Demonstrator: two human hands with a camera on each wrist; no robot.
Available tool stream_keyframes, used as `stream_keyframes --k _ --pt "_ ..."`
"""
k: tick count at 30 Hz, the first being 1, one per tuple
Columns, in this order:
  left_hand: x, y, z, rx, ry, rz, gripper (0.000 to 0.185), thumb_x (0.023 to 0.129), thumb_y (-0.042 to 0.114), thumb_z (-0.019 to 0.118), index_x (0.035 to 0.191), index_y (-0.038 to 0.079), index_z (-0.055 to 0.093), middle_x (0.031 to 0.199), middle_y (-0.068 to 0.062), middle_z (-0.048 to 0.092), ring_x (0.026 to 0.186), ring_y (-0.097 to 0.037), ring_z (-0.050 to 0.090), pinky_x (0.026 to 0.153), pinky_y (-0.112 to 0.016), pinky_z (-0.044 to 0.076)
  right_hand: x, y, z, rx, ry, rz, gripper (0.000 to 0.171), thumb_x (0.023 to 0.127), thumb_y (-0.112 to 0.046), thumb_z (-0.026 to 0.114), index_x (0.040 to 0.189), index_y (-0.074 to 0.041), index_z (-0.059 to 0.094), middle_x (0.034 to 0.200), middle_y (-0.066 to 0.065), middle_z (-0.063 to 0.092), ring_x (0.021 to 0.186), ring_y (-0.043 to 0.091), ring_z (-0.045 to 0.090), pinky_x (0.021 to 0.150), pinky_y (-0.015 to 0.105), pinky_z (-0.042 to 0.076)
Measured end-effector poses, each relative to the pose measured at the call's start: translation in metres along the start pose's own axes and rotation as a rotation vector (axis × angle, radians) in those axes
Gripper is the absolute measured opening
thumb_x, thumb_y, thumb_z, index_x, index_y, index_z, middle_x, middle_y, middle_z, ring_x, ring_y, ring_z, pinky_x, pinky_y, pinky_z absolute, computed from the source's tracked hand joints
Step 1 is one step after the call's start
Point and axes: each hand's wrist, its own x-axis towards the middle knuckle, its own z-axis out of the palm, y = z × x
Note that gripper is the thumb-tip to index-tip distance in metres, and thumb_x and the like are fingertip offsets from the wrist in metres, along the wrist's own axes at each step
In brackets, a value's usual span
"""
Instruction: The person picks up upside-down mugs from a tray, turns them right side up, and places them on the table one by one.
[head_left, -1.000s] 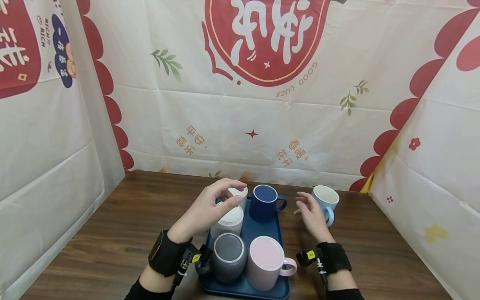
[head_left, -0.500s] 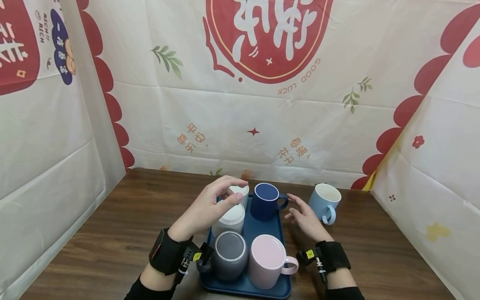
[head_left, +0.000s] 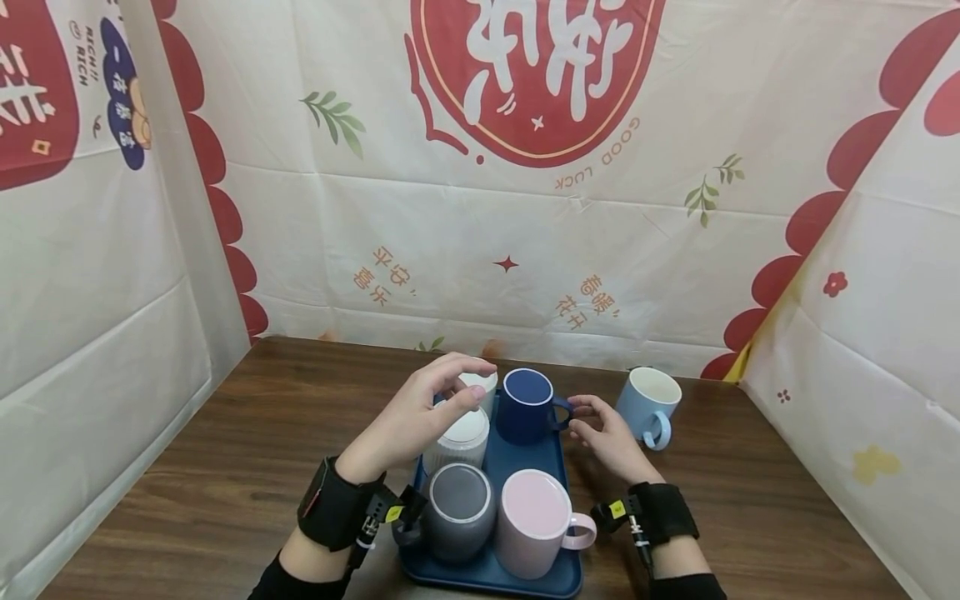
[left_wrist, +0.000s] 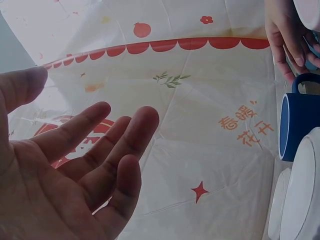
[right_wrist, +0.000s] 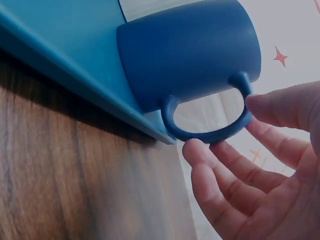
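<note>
Over our dark wooden worktop [head_left: 225, 450], walled by printed festive cloth [head_left: 480, 250], our right hand [head_left: 606, 433] touches the navy mug [head_left: 527, 406] handle with loose fingers [right_wrist: 220, 167], our left hand [head_left: 416, 412] hovering relaxed.

Our left hand [head_left: 420, 412] hid most of the far white cup [head_left: 480, 387]; the tray [head_left: 558, 575] ran off the frame's bottom edge.

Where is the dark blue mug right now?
In the head view, the dark blue mug stands at the tray's far right corner, beside the white cups, its handle at the right hand's fingertips.
</note>
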Motion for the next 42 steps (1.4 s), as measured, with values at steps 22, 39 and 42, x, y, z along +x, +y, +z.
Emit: stream_keyframes --k 22,39,42 --pt "0.001 -0.001 0.0 0.056 -0.013 -0.013 0.036 0.1 0.026 0.057 0.133 0.012 0.06 0.128 -0.001 0.06 0.092 -0.015 0.059 0.082 -0.041 0.048 -0.009 -0.023 0.007 -0.024 -0.056 0.038 0.018 0.094 -0.004 0.066 0.105 0.007 0.059 0.095 0.012 0.065 0.086 0.025 0.066 0.076 0.032 0.057" --pt "0.001 -0.001 0.0 0.056 -0.027 -0.016 0.037 0.101 0.026 0.056 0.134 0.011 0.059 0.128 -0.004 0.06 0.093 -0.016 0.059 0.082 -0.041 0.047 0.002 0.004 0.014 -0.064 0.091 0.031 0.01 0.09 -0.003 0.069 0.099 0.0 0.064 0.089 0.01 0.062 0.078 0.021 0.063 0.072 0.027 0.056" --pt "0.001 -0.001 0.0 0.055 -0.023 -0.014 0.037 0.101 0.026 0.056 0.135 0.011 0.059 0.128 -0.005 0.059 0.094 -0.017 0.059 0.082 -0.041 0.048 0.002 0.004 0.016 -0.057 0.12 0.006 0.014 0.089 0.0 0.069 0.102 0.001 0.064 0.087 0.011 0.06 0.076 0.022 0.063 0.07 0.027 0.057"
